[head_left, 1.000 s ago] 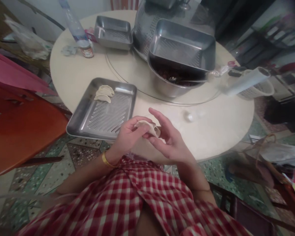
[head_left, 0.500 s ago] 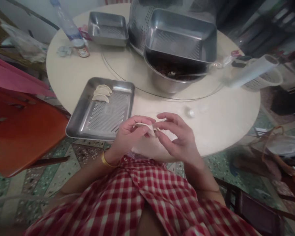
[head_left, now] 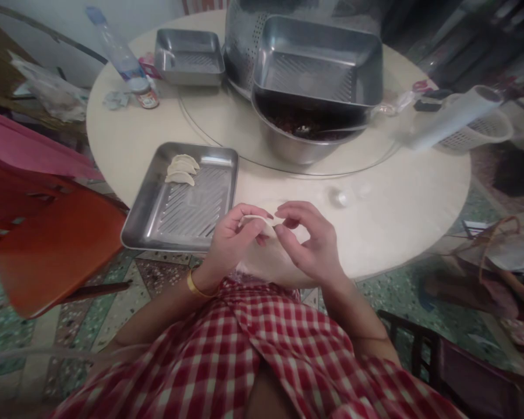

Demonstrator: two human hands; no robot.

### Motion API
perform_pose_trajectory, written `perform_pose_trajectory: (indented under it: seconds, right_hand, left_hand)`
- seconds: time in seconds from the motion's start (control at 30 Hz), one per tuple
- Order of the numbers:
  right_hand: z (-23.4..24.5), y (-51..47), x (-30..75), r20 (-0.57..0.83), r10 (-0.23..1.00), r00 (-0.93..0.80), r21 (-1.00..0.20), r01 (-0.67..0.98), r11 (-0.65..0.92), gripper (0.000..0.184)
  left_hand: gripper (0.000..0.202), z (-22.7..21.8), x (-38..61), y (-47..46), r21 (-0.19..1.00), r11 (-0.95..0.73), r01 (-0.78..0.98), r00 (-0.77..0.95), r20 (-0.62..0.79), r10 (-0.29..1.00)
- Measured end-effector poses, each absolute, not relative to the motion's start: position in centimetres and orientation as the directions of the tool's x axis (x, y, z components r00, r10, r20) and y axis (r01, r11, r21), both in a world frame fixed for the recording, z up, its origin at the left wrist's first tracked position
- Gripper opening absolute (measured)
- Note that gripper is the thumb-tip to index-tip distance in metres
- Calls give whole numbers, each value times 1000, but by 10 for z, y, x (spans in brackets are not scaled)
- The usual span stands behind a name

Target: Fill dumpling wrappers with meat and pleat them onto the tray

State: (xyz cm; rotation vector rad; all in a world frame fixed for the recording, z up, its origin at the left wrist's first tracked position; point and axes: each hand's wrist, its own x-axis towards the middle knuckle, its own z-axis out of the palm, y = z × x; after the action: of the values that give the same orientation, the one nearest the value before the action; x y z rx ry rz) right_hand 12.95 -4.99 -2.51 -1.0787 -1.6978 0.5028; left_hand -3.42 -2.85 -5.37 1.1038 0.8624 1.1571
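My left hand (head_left: 233, 237) is closed around a white dumpling (head_left: 268, 227), thumb on the near side and fingers behind. The dumpling is folded over, and its lower part is hidden by my fingers. At its right end, the thumb and forefinger of my right hand (head_left: 313, 240) pinch the edge. Both hands are above the near edge of the table. To the left, a shallow metal tray (head_left: 192, 218) holds several dumplings (head_left: 180, 177) in a row near its far left corner.
A metal bowl (head_left: 294, 151) with dark filling stands farther back, a deep metal pan (head_left: 314, 64) tilted over its rim. Behind are a colander (head_left: 241, 49) and a smaller pan (head_left: 190, 75). A jar (head_left: 146, 96) and bottle (head_left: 116, 52) stand left; a plastic-wrap roll (head_left: 458, 119) lies right.
The dumpling's fold looks more closed, with its edge now a smooth curve. My right fingertips have drawn closer together at its right end. The view has shifted slightly.
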Motion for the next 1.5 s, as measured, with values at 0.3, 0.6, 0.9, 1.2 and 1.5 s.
perform_pose_trajectory:
  seconds: [0.3,0.6,0.9,1.2,1.5]
  right_hand:
    - [-26,-48,125,531,847,12,-751,469,465,10]
    - [-28,-49,128,535,844,-35,-767,399,503,6]
    - [-28,-52,131,547,832,-92,-746,397,534,15]
    - [-27,-56,136,604,796,-33,-714,421,560,16]
    - [-36,-58,139,564,826,-15,-705,513,490,9]
  left_hand:
    - [13,-51,-33,-33,987,-36,-155,264,76,961]
    - [3,-40,-32,-32,971,-211,-114,300,236,924]
    - [8,-42,-31,-33,976,-203,-79,246,217,945]
    - [8,-43,-34,-31,926,-368,81,198,347,917]
    - [9,-43,-31,-31,966,-256,-13,214,253,943]
